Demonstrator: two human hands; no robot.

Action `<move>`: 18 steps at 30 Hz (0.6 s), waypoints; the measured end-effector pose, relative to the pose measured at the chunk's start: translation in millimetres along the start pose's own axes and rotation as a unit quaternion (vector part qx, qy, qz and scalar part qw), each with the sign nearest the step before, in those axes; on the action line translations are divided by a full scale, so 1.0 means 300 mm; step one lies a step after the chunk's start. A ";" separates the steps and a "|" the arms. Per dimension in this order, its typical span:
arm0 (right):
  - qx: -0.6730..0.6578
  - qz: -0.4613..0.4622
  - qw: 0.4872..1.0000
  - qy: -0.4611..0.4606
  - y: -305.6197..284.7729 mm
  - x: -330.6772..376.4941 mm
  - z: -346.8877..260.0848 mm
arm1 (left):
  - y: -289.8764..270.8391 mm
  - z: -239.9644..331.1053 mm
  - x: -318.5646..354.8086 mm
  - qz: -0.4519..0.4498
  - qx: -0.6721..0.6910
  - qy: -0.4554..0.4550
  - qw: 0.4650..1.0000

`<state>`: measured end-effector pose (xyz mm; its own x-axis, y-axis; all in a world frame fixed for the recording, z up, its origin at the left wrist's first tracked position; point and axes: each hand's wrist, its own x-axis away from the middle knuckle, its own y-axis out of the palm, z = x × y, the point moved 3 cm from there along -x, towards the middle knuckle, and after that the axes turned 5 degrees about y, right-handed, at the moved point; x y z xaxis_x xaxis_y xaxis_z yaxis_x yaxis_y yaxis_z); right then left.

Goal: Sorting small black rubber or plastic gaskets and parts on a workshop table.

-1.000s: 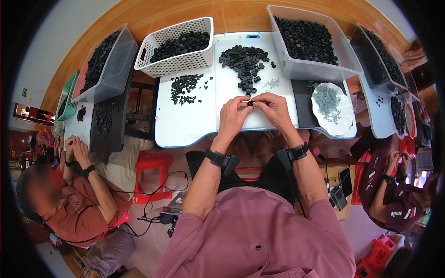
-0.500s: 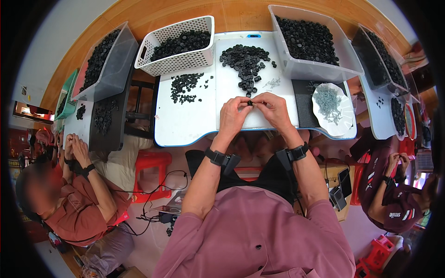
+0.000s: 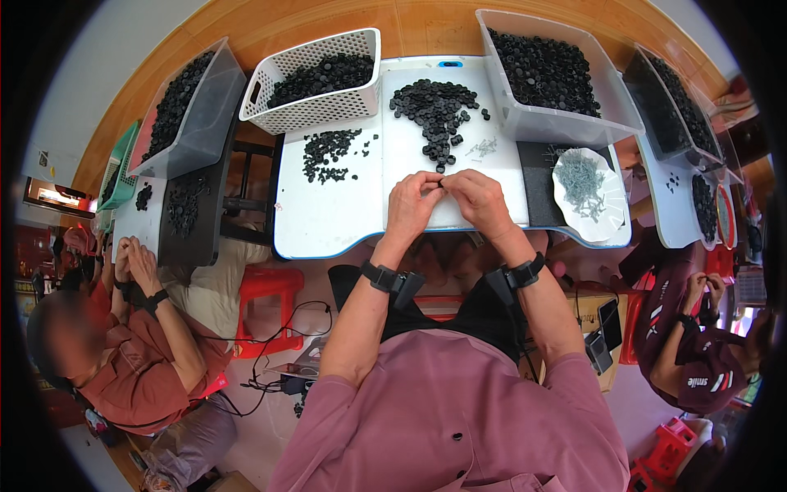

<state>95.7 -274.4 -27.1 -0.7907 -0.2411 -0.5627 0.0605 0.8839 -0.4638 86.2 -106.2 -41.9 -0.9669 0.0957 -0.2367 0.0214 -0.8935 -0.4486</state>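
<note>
Here our left hand (image 3: 407, 207) and right hand (image 3: 484, 201) clamp fingers (image 3: 429, 178) on a black part (image 3: 441, 185), near the pile (image 3: 432, 102) on the tabletop (image 3: 328, 217).

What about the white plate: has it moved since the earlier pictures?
No. The plate sits in the same place against the table, at its near right corner; I see no shift in any direction.

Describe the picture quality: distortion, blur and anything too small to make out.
In the head view, the wooden surface bows along the top and the corners go black; there too, the left co-worker's head is blurred, and the dark piece between the fingers is too small to make out.
</note>
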 end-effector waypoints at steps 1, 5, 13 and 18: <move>0.014 0.002 1.000 -0.015 0.003 0.002 -0.003 | 0.000 0.001 -0.001 0.000 0.000 0.001 1.000; 0.048 -0.012 0.998 -0.048 0.009 0.013 -0.018 | -0.022 0.010 -0.002 -0.027 0.046 -0.026 0.998; 0.076 0.001 0.994 -0.079 0.014 0.022 -0.028 | -0.044 -0.013 -0.012 -0.083 0.112 -0.070 0.988; 0.074 -0.002 0.994 -0.079 0.011 0.024 -0.029 | -0.039 -0.013 -0.015 -0.071 0.166 -0.108 0.977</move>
<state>84.9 -269.9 -26.7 -0.6862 -0.3145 -0.6559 0.1563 0.8169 -0.5551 91.3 -94.6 -38.9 -0.9859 0.1671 0.0117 -0.1669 -0.9745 -0.1499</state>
